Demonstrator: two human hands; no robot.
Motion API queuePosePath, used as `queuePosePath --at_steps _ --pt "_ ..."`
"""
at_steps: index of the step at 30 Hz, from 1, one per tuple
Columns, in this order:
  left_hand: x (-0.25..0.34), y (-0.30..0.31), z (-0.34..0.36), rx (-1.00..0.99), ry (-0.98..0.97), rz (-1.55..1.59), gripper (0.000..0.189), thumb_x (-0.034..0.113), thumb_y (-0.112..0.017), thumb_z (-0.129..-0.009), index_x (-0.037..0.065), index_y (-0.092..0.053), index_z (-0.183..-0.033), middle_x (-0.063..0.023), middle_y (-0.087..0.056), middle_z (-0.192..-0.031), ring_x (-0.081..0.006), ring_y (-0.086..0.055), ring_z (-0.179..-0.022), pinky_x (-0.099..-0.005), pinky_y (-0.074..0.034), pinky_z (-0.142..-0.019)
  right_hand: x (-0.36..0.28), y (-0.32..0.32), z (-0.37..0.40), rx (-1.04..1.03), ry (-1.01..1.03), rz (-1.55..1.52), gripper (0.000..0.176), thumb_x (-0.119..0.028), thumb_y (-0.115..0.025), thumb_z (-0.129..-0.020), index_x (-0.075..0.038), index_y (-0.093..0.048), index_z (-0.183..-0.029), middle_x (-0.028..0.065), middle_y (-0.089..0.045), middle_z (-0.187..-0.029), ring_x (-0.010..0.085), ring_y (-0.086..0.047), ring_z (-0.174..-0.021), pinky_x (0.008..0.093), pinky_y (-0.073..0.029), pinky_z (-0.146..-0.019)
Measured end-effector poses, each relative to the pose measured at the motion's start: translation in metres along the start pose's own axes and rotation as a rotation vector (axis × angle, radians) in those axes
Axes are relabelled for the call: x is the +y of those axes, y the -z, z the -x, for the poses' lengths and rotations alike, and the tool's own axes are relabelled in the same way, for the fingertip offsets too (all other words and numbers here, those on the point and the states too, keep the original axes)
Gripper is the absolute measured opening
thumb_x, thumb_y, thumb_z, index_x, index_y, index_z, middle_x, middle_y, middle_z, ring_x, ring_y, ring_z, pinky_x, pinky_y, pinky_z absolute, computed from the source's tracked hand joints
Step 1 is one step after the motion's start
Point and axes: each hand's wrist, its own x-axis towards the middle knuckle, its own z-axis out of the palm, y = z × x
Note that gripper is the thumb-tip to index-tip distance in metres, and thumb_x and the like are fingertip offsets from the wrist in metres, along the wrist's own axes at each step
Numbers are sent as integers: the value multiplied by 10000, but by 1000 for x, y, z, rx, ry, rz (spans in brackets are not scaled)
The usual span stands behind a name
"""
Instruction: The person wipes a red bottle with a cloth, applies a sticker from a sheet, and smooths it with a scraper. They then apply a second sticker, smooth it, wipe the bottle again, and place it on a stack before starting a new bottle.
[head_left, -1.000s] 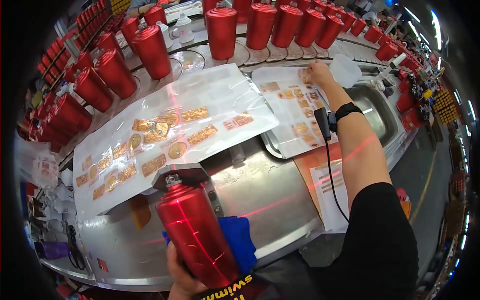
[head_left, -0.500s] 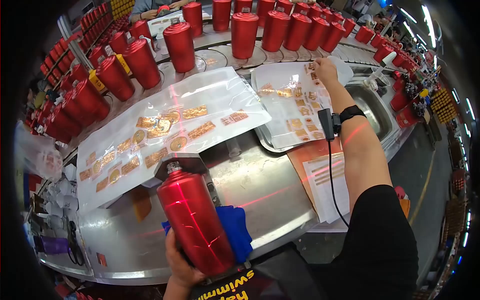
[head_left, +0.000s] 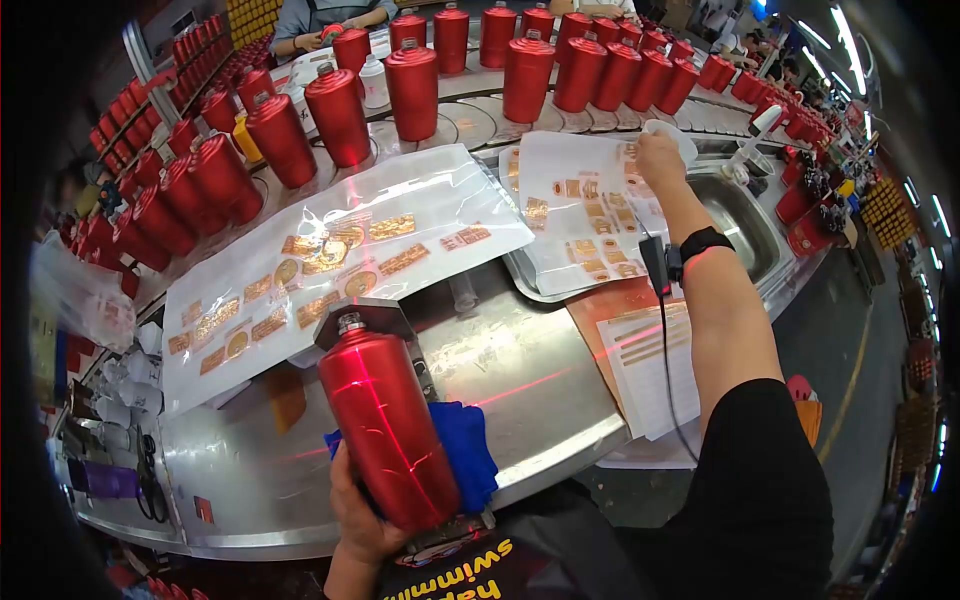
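A shiny red bottle (head_left: 385, 430) lies tilted at the front, its neck against a dark angled stand (head_left: 362, 318). My left hand (head_left: 360, 510) is wrapped round its lower left side. Beneath and beside the bottle is a blue cloth (head_left: 468, 450). Away to the right, my right hand (head_left: 660, 158) is closed at the upper right edge of a white sheet with gold decals (head_left: 585, 215); what its fingers hold is too small to make out. Another large sheet with gold decals (head_left: 345, 255) lies behind the bottle under clear film.
Red bottles (head_left: 412, 95) stand in a curved row on the conveyor behind the sheets. A metal sink (head_left: 735, 215) is right of my right hand. Papers (head_left: 650, 375) lie below the decal sheet. A co-worker's hands (head_left: 312, 40) are across the line. Scissors (head_left: 150, 480) lie at left.
The conveyor bottles have shifted to the right, and white bottles now show among them. The right decal sheet has changed its lie under my right hand. My left hand stays on the red bottle.
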Motion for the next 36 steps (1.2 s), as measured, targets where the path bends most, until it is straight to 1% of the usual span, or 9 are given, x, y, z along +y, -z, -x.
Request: queuePosePath --at_steps 4,7,11,15,20,23,29,32,36 --pt "7 3 -6 2 -45 -88 1111 440 -875 -691 -82 -249 -1447 -249 -548 -1292 -367 -600 -1153 -448 -458 -1014 -10 17 27 20 126 242 237 -239 -564 -930 -97 -674 -1085 114 -566 -1236 337 -536 -1206 526 -510 -905" --pt "8 8 -6 -96 -22 -64 1135 363 -856 -735 -26 -136 -1521 -244 -409 -1439 -352 -483 -1305 -453 -398 -1087 -7 -2 27 95 160 211 218 -242 -575 -924 -92 -681 -1039 101 -575 -1206 322 -542 -1195 520 -522 -890" --pt "7 7 -7 -89 -33 -48 1130 362 -853 -739 -32 -136 -1519 -246 -422 -1428 -360 -509 -1280 -447 -405 -1080 -20 -16 42 94 382 153 142 -200 -617 -892 -81 -676 -942 84 -590 -1131 299 -565 -1140 469 -559 -828" --pt "9 7 -7 -84 -32 -39 1100 337 -845 -757 -27 -139 -1519 -246 -436 -1414 -361 -524 -1265 -443 -417 -1071 -20 -27 45 73 467 75 107 -169 -641 -867 -81 -670 -921 87 -595 -1092 300 -579 -1093 443 -554 -824" --pt "8 7 -5 -83 -32 -68 1069 317 -835 -774 -16 -145 -1520 -251 -446 -1403 -362 -530 -1257 -437 -429 -1066 -37 12 52 59 582 -95 83 -127 -666 -821 -54 -667 -861 116 -616 -1026 335 -607 -1008 442 -531 -840" --pt "15 6 -11 -74 -40 -31 1044 338 -819 -789 -20 -162 -1517 -255 -458 -1397 -363 -532 -1256 -433 -427 -1068 -27 11 45 87 465 -76 83 -113 -663 -810 -37 -668 -843 143 -633 -995 359 -619 -960 449 -517 -844" --pt "16 6 -10 -54 -50 -87 1021 426 -769 -825 -58 -182 -1506 -260 -473 -1399 -368 -519 -1274 -437 -406 -1077 2 -3 37 227 417 -333 122 -113 -655 -822 -9 -671 -882 179 -648 -963 355 -633 -934 417 -505 -816" --pt "15 7 -10 -64 -43 -122 1050 495 -743 -830 -69 -172 -1507 -260 -464 -1410 -371 -507 -1286 -443 -391 -1085 5 -12 30 295 335 -444 134 -138 -641 -861 -13 -667 -903 130 -643 -898 268 -648 -840 389 -525 -722" --pt "7 7 -4 -59 -40 -144 1082 558 -725 -824 -67 -167 -1510 -260 -455 -1416 -373 -497 -1292 -444 -376 -1095 0 3 31 -22 -125 -818 156 -198 -609 -922 -47 -647 -934 46 -608 -827 150 -597 -727 342 -514 -573"
